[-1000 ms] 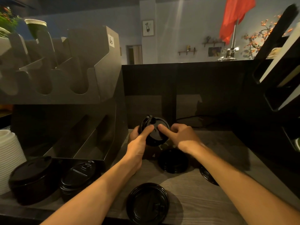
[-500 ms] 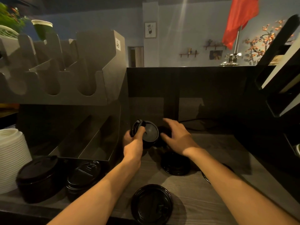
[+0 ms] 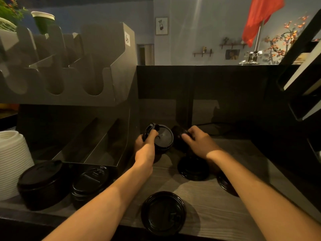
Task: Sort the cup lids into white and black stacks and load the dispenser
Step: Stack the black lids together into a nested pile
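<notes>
1. The left hand (image 3: 145, 148) grips a black lid (image 3: 164, 139), thumb hooked over the lid's top face and fingers behind it. The lid is held tilted, clear of the tabletop (image 3: 208, 202) and just right of the dispenser's lower corner.
2. The right hand (image 3: 201, 145) has its fingers curled round a dark lid (image 3: 178, 132) next to the first one. The shadow there hides how the two lids meet.
3. Below the right hand a short black stack (image 3: 192, 169) sits on the tabletop.
4. A half-hidden lid (image 3: 224, 186) lies under the right forearm.
5. An upturned lid (image 3: 163, 213) lies alone near the front edge, between the two forearms.
6. To the left, in front of the dispenser (image 3: 97, 70), stand a lower black stack (image 3: 90, 183) and a tall black stack (image 3: 42, 183), close together.
7. A white stack (image 3: 12, 162) stands at the far left, just beside the tall black one.
8. The dispenser's slanted lower chutes and notched upper slots show no lids from this angle.
9. A green paper cup (image 3: 43, 20) stands above the dispenser, and a red flag (image 3: 260, 16) hangs beyond the counter wall.
</notes>
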The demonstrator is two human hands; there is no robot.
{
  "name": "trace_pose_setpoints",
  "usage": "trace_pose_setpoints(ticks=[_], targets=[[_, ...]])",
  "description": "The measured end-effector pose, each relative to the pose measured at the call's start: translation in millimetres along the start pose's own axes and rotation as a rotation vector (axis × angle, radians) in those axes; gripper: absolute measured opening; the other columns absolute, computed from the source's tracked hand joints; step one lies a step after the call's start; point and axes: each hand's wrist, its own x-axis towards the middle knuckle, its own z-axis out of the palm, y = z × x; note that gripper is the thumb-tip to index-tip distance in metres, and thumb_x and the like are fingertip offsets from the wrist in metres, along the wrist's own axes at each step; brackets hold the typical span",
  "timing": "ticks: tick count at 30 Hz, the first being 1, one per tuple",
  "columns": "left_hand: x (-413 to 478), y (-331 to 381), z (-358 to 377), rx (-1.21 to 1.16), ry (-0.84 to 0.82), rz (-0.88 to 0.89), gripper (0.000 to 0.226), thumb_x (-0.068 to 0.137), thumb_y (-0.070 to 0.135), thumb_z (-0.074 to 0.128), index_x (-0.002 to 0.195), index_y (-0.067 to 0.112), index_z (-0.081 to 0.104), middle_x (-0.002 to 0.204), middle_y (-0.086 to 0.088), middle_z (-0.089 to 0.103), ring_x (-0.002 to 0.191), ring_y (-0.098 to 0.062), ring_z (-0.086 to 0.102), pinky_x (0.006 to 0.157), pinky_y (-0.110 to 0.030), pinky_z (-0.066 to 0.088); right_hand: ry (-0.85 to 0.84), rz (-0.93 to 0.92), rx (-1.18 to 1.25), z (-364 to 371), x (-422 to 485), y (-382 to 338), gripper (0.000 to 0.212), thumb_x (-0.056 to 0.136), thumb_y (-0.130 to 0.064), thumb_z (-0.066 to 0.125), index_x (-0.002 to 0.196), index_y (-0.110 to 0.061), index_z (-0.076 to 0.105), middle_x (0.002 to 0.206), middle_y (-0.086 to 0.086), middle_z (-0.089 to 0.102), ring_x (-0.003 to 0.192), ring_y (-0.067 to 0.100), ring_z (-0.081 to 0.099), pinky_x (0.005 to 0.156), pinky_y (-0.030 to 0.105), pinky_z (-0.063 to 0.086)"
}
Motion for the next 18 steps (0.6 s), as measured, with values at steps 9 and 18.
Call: trace_pose_setpoints(ticks=[9, 18], targets=[[-2, 0, -1, -0.019, -0.079, -0.022, 0.048, 0.089, 0.038, 0.071, 0.132, 0.023, 0.056, 0.125, -0.007, 0.065, 0.117, -0.025, 0.059, 0.108, -0.049, 0.046, 0.056, 0.095, 0.211, -17, 12, 17, 0.039, 0.109, -0.029, 0.040, 0.130, -0.007, 0.063, 0.130, 0.013, 0.063, 0.121, 0.027, 0.057, 0.095, 0.033, 0.043], [-3, 2, 1, 0.003, -0.129, -0.026, 0.012, 0.094, 0.029, 0.069, 0.090, 0.030, 0.057, 0.100, -0.002, 0.067, 0.095, -0.016, 0.063, 0.080, -0.032, 0.052, -0.049, 0.178, 0.306, -15, 9, 29, 0.036, 0.098, -0.030, 0.063, 0.128, -0.010, 0.063, 0.113, 0.009, 0.069, 0.098, 0.023, 0.067, 0.072, 0.033, 0.056]])
